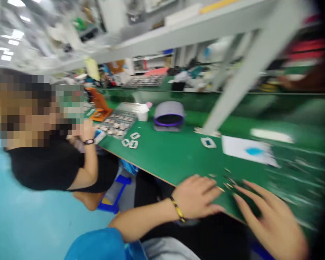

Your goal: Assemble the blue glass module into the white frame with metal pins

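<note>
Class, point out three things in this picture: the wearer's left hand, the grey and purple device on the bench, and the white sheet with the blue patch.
left hand (197,196), head view, back of hand.
grey and purple device (169,115), head view, front face.
white sheet (237,148), head view, bare left part.

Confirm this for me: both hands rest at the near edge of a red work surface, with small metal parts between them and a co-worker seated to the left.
Not quite: the head view shows the work surface is green, not red. The rest holds: the left hand and right hand rest at its near edge, small metal parts lie between them, and a co-worker sits to the left.
</note>
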`<action>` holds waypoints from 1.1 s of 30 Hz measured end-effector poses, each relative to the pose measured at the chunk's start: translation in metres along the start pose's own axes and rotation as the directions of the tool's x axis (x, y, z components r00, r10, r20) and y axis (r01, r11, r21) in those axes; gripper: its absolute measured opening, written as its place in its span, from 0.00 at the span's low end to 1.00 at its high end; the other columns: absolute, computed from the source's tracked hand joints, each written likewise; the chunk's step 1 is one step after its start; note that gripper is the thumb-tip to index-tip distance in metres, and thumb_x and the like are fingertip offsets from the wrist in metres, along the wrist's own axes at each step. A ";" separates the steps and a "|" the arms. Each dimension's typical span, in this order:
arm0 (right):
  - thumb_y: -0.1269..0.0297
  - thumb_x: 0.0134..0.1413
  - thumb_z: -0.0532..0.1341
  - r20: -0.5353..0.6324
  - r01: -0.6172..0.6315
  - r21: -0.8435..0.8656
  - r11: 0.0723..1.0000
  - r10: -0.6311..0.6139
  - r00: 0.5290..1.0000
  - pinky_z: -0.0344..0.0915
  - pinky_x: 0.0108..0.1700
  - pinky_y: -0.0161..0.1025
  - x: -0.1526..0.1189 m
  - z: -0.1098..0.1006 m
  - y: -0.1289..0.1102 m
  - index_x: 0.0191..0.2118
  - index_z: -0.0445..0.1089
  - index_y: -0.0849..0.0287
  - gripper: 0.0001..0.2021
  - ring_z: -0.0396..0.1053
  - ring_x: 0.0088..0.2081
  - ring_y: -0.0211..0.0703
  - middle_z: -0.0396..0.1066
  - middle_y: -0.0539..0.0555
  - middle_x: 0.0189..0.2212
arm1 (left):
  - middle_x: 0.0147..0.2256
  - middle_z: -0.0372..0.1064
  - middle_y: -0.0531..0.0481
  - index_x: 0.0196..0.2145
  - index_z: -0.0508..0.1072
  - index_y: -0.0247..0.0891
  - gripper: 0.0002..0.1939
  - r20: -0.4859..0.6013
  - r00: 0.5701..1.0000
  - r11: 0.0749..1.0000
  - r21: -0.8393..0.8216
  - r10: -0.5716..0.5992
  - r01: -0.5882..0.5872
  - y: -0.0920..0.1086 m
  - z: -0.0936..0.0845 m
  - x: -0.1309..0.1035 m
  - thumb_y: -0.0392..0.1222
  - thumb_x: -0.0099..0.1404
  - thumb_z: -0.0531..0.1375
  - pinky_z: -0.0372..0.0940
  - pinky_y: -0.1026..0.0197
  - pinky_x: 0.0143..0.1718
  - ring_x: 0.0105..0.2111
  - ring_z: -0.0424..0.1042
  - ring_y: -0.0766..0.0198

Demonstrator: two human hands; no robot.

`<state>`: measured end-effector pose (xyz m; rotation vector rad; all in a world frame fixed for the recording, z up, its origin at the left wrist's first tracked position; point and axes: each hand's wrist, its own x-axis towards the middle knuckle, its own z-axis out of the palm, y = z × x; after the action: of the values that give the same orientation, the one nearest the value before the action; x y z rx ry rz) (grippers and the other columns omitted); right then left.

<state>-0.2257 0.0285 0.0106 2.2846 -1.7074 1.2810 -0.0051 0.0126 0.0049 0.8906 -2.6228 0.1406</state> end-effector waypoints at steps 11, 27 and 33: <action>0.65 0.72 0.55 0.274 0.010 -0.276 0.961 0.069 0.959 0.65 0.64 0.54 0.013 -0.047 0.008 0.52 0.76 0.57 0.13 0.69 0.59 0.52 0.73 0.59 0.57 | 0.72 0.51 0.39 0.71 0.58 0.38 0.34 0.131 0.991 0.993 -0.120 0.028 -0.012 -0.007 -0.011 0.009 0.60 0.75 0.51 0.52 0.37 0.72 0.72 0.52 0.48; 0.60 0.74 0.53 0.260 -0.015 -0.460 0.888 0.151 0.954 0.47 0.73 0.64 0.001 -0.012 -0.017 0.57 0.73 0.54 0.16 0.64 0.65 0.53 0.70 0.59 0.61 | 0.73 0.47 0.32 0.72 0.57 0.35 0.48 0.134 0.988 0.990 -0.112 -0.073 0.089 0.008 0.008 0.005 0.73 0.67 0.52 0.50 0.32 0.71 0.72 0.51 0.42; 0.59 0.75 0.50 0.235 -0.069 -0.450 0.891 0.193 0.953 0.51 0.72 0.63 -0.008 -0.003 -0.022 0.62 0.70 0.58 0.19 0.66 0.64 0.53 0.69 0.62 0.62 | 0.72 0.47 0.32 0.71 0.58 0.32 0.51 0.148 0.987 0.990 -0.113 -0.062 0.079 0.003 0.013 0.006 0.75 0.66 0.50 0.52 0.33 0.71 0.72 0.51 0.42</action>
<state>-0.2101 0.0452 0.0167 2.1721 -2.0128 0.5181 -0.0156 0.0090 -0.0045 0.9844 -2.6941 -0.1018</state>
